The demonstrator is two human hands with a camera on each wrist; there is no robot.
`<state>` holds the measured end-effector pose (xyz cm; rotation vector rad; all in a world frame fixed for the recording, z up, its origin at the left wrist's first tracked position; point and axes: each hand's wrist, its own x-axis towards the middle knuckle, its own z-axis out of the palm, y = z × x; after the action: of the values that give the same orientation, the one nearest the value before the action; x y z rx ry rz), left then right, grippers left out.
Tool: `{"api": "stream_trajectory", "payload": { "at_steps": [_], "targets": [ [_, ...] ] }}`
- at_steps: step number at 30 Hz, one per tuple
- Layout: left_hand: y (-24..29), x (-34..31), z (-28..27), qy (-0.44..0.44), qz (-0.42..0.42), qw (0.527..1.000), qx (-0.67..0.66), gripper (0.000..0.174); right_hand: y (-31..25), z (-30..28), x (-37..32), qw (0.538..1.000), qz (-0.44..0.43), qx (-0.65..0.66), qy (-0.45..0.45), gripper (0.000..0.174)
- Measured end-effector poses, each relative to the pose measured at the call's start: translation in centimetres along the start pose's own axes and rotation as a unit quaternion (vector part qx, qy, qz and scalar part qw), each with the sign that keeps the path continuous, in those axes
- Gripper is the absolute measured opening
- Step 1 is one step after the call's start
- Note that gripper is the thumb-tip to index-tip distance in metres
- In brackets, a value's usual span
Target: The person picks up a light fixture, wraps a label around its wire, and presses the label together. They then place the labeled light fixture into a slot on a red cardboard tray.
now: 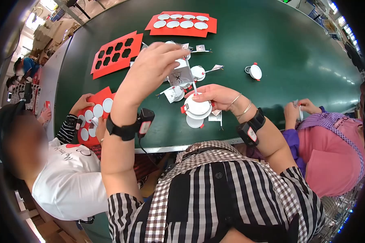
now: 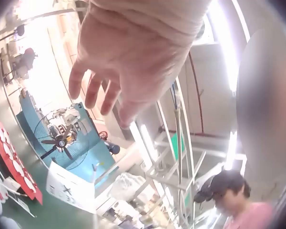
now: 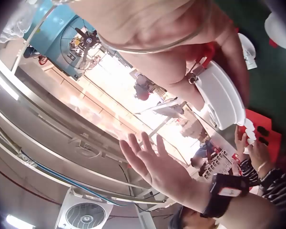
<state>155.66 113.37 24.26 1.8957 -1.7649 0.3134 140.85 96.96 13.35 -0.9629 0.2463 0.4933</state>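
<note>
In the head view my right hand [image 1: 215,95] grips a round white downlight [image 1: 198,107] with red clips, thumb over its upper rim. The right wrist view shows the same downlight [image 3: 221,95] edge-on, fingers behind it. A pale cable rises from it, with a printed label [image 1: 180,76] standing below my left hand [image 1: 156,65]. That hand is raised, its fingers loosely extended; in the left wrist view the label [image 2: 69,188] hangs apart from the fingertips. More downlights [image 1: 198,72] with labelled cables lie just behind on the green table.
A red tray [image 1: 182,30] of white discs lies at the far side, and a red tray with dark holes [image 1: 112,57] at left. A person at left handles another red tray [image 1: 105,95]. One downlight [image 1: 255,72] lies to the right, near a person in pink [image 1: 324,141].
</note>
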Motion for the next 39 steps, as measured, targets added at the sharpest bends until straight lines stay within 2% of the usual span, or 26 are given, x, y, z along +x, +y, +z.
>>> {"api": "stream_trajectory", "payload": {
  "at_steps": [4, 6, 10, 12, 13, 14, 16, 17, 18, 20, 21, 23, 24, 26, 30, 32, 34, 37, 39],
  "targets": [
    [0.3, -0.2, -0.7, -0.072, -0.022, 0.997, -0.014, 0.02, -0.1, 0.3, -1.3, 0.998, 0.018, -0.053, -0.003, 0.046],
    [0.6, -0.3, -0.7, -0.111, -0.069, 0.991, -0.016, 0.016, 0.1, 0.3, -1.6, 0.997, 0.016, -0.07, -0.005, 0.044],
    [-0.1, -0.6, -0.8, -0.14, -0.09, 0.984, -0.061, 0.013, 0.1, 0.9, -1.9, 0.994, 0.018, -0.101, -0.021, 0.045],
    [-0.8, -0.7, -1.1, -0.206, -0.088, 0.969, -0.103, 0.011, 0.3, 1.1, -2.0, 0.995, 0.013, -0.098, -0.032, 0.046],
    [-0.8, -1.0, -1.1, -0.206, -0.088, 0.969, -0.103, 0.011, 0.3, 1.1, -2.0, 0.995, 0.006, -0.094, -0.041, 0.047],
    [-0.8, -1.4, -0.9, -0.197, -0.093, 0.969, -0.114, 0.012, 0.3, 1.2, -2.1, 0.995, 0.005, -0.096, -0.041, 0.047],
    [-1.5, -2.3, 0.5, -0.162, -0.111, 0.972, -0.131, 0.015, 0.3, 1.6, -2.4, 0.991, -0.107, -0.073, -0.044, 0.049],
    [-0.8, -2.5, 1.2, -0.16, -0.218, 0.947, -0.174, 0.017, 0.4, 1.6, -2.6, 0.99, -0.108, -0.077, -0.044, 0.049],
    [-0.4, -2.8, 1.8, -0.145, -0.258, 0.93, -0.22, 0.018, 0.4, 1.5, -2.8, 0.987, -0.148, -0.066, -0.007, 0.05],
    [0.6, -3.3, 3.2, -0.092, -0.336, 0.887, -0.304, 0.018, 0.6, 1.4, -2.9, 0.971, -0.23, -0.046, 0.052, 0.051],
    [1.1, -3.3, 3.7, -0.096, -0.358, 0.875, -0.311, 0.018, 0.5, 1.5, -3.0, 0.97, -0.233, -0.046, 0.053, 0.051],
    [2.2, -3.5, 4.5, -0.039, -0.387, 0.86, -0.331, 0.017, 0.1, 1.5, -3.2, 0.951, -0.294, -0.038, 0.093, 0.048],
    [2.3, -3.5, 4.9, -0.037, -0.385, 0.861, -0.331, 0.017, 0.0, 1.3, -3.0, 0.946, -0.304, -0.039, 0.105, 0.047],
    [2.6, -3.9, 5.6, 0.018, -0.383, 0.832, -0.402, 0.016, 0.0, 1.1, -3.2, 0.943, -0.306, -0.055, 0.119, 0.047],
    [2.9, -4.0, 6.1, 0.033, -0.373, 0.833, -0.408, 0.015, -0.1, 1.2, -3.1, 0.93, -0.328, -0.087, 0.144, 0.047],
    [3.1, -4.1, 6.5, 0.044, -0.409, 0.78, -0.472, 0.016, -0.1, 1.5, -3.0, 0.925, -0.338, -0.093, 0.147, 0.047],
    [3.0, -4.2, 6.9, 0.063, -0.406, 0.786, -0.462, 0.015, -0.2, 1.6, -2.8, 0.92, -0.348, -0.098, 0.149, 0.046],
    [3.7, -3.9, 6.8, 0.098, -0.418, 0.787, -0.443, 0.015, -0.2, 2.0, -2.5, 0.896, -0.385, -0.138, 0.175, 0.042],
    [4.2, -3.7, 6.5, 0.117, -0.429, 0.783, -0.434, 0.014, -0.1, 2.5, -2.4, 0.853, -0.426, -0.204, 0.222, 0.04]
  ]
}}
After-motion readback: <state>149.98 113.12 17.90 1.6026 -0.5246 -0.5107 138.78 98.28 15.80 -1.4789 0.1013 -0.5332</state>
